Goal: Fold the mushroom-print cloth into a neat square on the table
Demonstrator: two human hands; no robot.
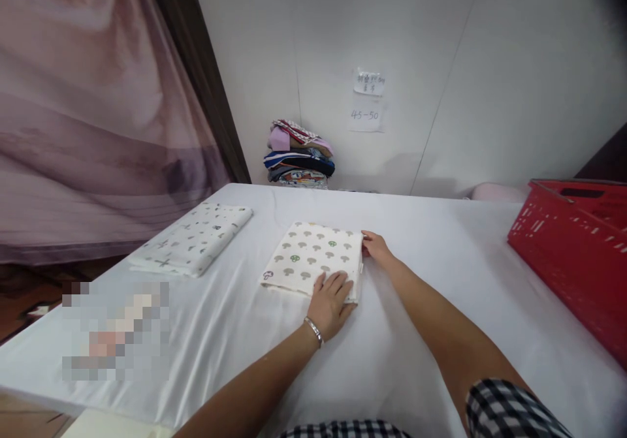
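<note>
Lying under left fingers (319, 284), against right fingers (370, 236), cloth (307, 250)

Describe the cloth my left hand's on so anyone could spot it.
On the white-covered table, left of the red basket, lies a folded cloth under your left hand. Larger, mostly grey mushroom prints distinguish it from the other cloth.

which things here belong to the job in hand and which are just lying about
In hand:
folded white cloth with grey and green mushroom print, touched by left hand and right hand

Apparently lying about:
folded white cloth with small scattered motifs
red plastic basket
multicoloured fabric stack
</note>
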